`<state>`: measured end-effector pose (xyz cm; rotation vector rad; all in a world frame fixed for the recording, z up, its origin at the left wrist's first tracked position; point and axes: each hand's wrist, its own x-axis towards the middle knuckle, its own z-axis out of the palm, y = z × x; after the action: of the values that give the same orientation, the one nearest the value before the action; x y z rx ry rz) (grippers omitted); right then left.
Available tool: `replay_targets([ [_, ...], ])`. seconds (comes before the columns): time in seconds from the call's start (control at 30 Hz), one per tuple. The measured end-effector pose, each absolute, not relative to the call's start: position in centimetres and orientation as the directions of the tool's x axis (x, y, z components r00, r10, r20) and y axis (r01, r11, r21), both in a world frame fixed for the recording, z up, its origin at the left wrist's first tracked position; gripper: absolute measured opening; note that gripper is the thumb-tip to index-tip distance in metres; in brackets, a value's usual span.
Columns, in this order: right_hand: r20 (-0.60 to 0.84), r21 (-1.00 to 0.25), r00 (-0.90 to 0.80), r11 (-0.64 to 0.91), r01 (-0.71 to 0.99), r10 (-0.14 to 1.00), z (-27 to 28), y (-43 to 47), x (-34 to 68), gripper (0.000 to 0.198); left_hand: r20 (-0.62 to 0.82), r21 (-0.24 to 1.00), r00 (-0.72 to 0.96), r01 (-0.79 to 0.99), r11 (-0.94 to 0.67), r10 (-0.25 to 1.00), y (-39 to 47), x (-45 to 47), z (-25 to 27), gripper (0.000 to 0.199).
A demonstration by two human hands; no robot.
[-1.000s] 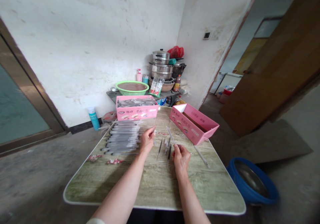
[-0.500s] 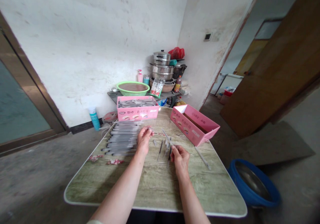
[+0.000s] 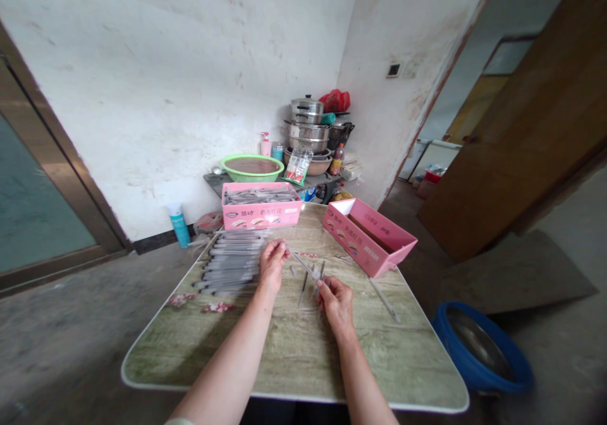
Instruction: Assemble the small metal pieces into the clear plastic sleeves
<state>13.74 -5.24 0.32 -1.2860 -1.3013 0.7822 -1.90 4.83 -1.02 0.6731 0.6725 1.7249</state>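
Observation:
Between my two hands a slim, translucent grey pen-like stick (image 3: 304, 265) slants over the table. Its near end is pinched in the fingers of my right hand (image 3: 337, 300). The far end comes up to the fingertips of my left hand (image 3: 272, 265), which are pressed together on something small I cannot make out. Beneath the stick lie several thin dark rods (image 3: 304, 284) and small pale pieces. Left of my left hand, many grey pen-like sticks with dark ends (image 3: 232, 262) lie side by side in a row.
Behind the row stands a pink box (image 3: 262, 216) filled with similar sticks. Another pink box (image 3: 360, 241) sits angled at the table's right back, with a single grey stick (image 3: 385, 300) in front. A blue tub (image 3: 484, 349) stands on the floor to the right.
My right hand has moved slightly left, and the stick in it has swung left so that its far end now meets my left fingertips. My left hand has barely moved.

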Motion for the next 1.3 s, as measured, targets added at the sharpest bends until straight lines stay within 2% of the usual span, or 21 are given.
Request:
replay_targets([
  [0.33, 0.273, -0.941, 0.194, 0.219, 0.260, 0.942, 0.4, -5.2, 13.8, 0.032, 0.102, 0.824, -0.127, -0.545, -0.155, 0.987, 4.4, -1.5, -0.6, 0.039],
  [0.47, 0.319, -0.916, 0.211, 0.243, 0.320, 0.924, 0.3, -5.2, 13.8, 0.032, 0.079, 0.844, -0.143, -0.517, -0.142, 0.987, 4.2, -1.5, -0.4, 0.041],
  [0.73, 0.436, -0.813, 0.196, 0.291, 0.505, 0.878, -0.6, -5.1, 14.0, 0.028, 0.047, 0.849, -0.178, -0.511, -0.133, 0.983, 4.3, -1.5, -0.4, 0.043],
  [1.1, 0.455, -0.608, 0.062, 0.259, 0.751, 0.889, -0.4, -5.5, 13.6, 0.034, 0.103, 0.901, -0.199, -0.397, -0.176, 0.975, 4.7, -1.7, -1.0, 0.041],
  [1.3, 0.480, -0.535, 0.033, 0.263, 0.803, 0.877, -0.8, -5.5, 13.2, 0.037, 0.075, 0.890, -0.210, -0.428, -0.160, 0.975, 4.5, -1.3, -1.2, 0.043],
])
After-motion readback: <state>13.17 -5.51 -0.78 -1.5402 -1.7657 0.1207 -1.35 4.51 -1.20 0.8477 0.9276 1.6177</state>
